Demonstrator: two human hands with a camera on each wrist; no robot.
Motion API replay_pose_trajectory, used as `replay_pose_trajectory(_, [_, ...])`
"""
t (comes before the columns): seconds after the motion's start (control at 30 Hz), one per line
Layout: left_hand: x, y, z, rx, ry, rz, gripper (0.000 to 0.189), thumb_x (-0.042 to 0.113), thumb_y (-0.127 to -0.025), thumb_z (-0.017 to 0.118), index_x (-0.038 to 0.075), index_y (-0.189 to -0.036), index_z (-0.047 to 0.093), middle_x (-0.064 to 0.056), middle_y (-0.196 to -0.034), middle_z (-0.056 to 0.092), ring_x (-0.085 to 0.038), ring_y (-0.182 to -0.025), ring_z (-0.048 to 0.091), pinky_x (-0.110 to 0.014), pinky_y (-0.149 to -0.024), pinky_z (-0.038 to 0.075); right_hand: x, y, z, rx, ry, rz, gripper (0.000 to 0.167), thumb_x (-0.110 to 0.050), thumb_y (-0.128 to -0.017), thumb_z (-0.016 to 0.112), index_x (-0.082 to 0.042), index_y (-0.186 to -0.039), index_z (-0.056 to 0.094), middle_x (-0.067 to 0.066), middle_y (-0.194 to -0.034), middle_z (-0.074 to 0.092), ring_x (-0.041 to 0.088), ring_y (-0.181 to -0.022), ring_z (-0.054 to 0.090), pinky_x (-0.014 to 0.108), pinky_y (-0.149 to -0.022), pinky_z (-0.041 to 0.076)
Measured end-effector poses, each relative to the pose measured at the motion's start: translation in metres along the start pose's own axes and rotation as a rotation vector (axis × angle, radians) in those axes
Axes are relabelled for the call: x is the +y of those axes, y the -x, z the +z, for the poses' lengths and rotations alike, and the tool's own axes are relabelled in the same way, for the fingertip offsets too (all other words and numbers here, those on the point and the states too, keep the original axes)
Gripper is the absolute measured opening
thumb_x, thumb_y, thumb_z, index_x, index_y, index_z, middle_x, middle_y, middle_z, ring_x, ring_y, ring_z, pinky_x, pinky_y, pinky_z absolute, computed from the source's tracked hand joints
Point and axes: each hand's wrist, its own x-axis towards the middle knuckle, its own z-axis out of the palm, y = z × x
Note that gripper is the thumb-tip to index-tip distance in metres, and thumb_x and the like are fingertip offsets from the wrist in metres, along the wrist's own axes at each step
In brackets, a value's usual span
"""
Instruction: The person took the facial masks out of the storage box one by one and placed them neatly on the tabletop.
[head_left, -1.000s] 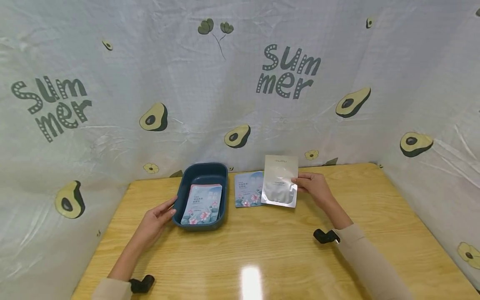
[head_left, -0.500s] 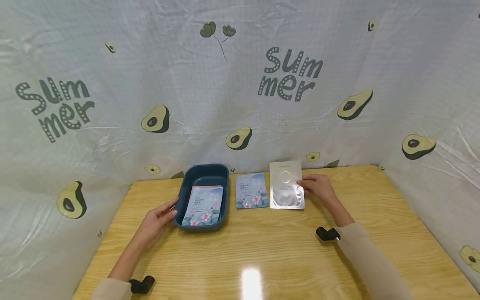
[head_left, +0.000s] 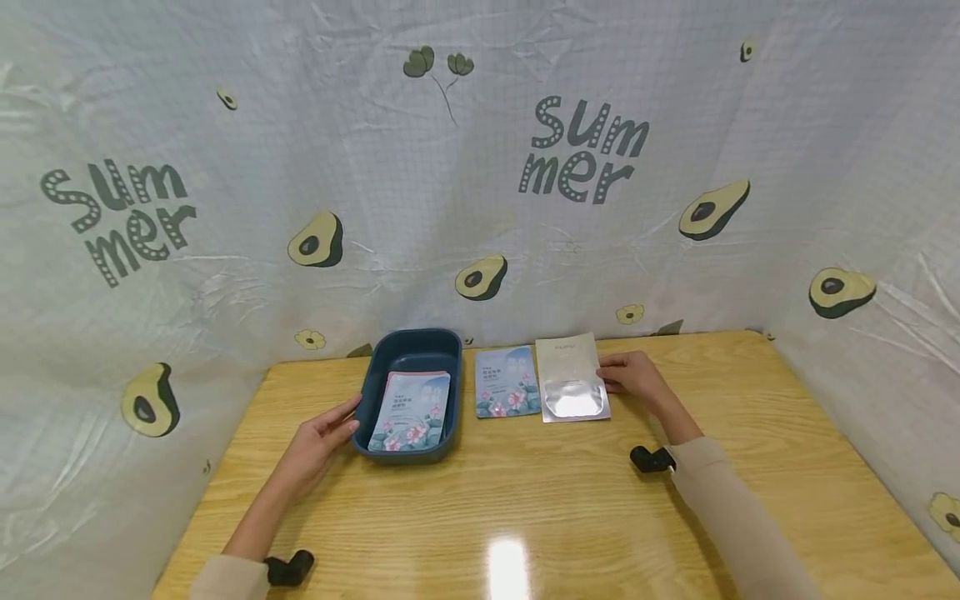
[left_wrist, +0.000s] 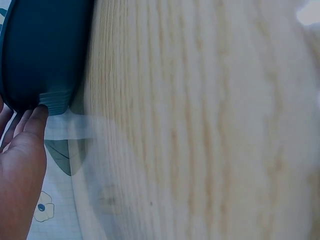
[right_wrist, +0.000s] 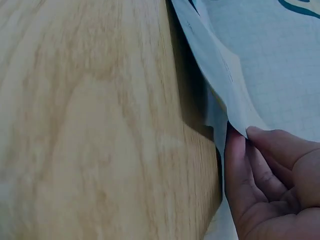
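Observation:
A dark blue plastic bin (head_left: 408,362) stands on the table, holding a stack of face mask packets (head_left: 408,417) whose top one is pale blue with pink flowers. My left hand (head_left: 318,442) touches the bin's outer left wall with fairly straight fingers; the left wrist view shows the fingertips (left_wrist: 39,117) against that wall. Right of the bin lies another blue flowered packet (head_left: 507,382). Beside it, my right hand (head_left: 633,382) pinches the right edge of a silver and cream sachet (head_left: 572,377). In the right wrist view the thumb and fingers grip that sachet (right_wrist: 220,70) above the table.
The wooden table (head_left: 465,508) reaches back to a pale cloth (head_left: 420,183) printed with avocados and lettering. More of this cloth hangs along both sides. A black wrist camera (head_left: 651,458) sits by the right sleeve, another (head_left: 290,569) by the left.
The sachet in my right hand has moved right, off the blue packet it overlapped, and then lower beside it. My left hand has stayed at the bin.

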Motion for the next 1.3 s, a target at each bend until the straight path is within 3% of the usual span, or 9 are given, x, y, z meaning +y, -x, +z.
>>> replay_pose_trajectory(0.47, [0.001, -0.001, -0.001, -0.005, 0.008, 0.002, 0.063, 0.014, -0.105, 0.057, -0.004, -0.158, 0.027, -0.022, -0.166, 0.019, 0.011, -0.129, 0.042, -0.015, -0.101, 0.046, 0.002, -0.002, -0.004, 0.060, -0.065, 0.050, 0.039, -0.008, -0.098, 0.068, 0.014, -0.129, 0.062, 0.014, -0.105, 0.075, 0.007, -0.073, 0.071, 0.027, -0.072, 0.062])
replay_pose_trajectory(0.77, [-0.001, -0.001, -0.001, -0.016, 0.028, 0.023, 0.062, 0.011, -0.106, 0.056, -0.007, -0.157, 0.026, -0.023, -0.165, 0.018, 0.012, -0.128, 0.043, -0.015, -0.101, 0.046, 0.004, -0.002, -0.003, 0.063, -0.081, 0.041, 0.038, -0.009, -0.099, 0.068, 0.014, -0.129, 0.062, 0.020, -0.115, 0.072, 0.005, -0.078, 0.072, 0.026, -0.075, 0.061])
replay_pose_trajectory(0.93, [-0.001, -0.002, -0.001, -0.010, 0.027, 0.016, 0.063, 0.012, -0.105, 0.057, -0.005, -0.158, 0.027, -0.022, -0.165, 0.019, 0.012, -0.127, 0.045, -0.016, -0.101, 0.046, 0.000, -0.001, -0.001, 0.079, -0.079, 0.049, 0.037, -0.007, -0.098, 0.069, 0.013, -0.128, 0.064, 0.020, -0.113, 0.073, 0.006, -0.077, 0.071, 0.026, -0.074, 0.062])
replay_pose_trajectory(1.13, [-0.002, -0.001, -0.001, 0.000, 0.012, 0.013, 0.063, 0.013, -0.105, 0.057, -0.005, -0.158, 0.028, -0.022, -0.165, 0.020, 0.013, -0.125, 0.045, -0.015, -0.101, 0.046, -0.005, 0.000, 0.006, 0.120, 0.115, 0.021, 0.030, -0.008, -0.097, 0.070, 0.010, -0.120, 0.070, 0.021, -0.108, 0.074, 0.005, -0.071, 0.068, 0.024, -0.066, 0.061])
replay_pose_trajectory(1.3, [-0.004, -0.001, -0.001, -0.006, 0.022, 0.016, 0.063, 0.011, -0.105, 0.057, -0.005, -0.158, 0.027, -0.022, -0.165, 0.019, 0.013, -0.126, 0.045, -0.015, -0.101, 0.046, -0.010, 0.006, 0.010, 0.198, 0.375, -0.110, 0.019, -0.010, -0.096, 0.071, 0.006, -0.104, 0.076, 0.016, -0.089, 0.075, 0.013, -0.068, 0.066, 0.028, -0.062, 0.059])
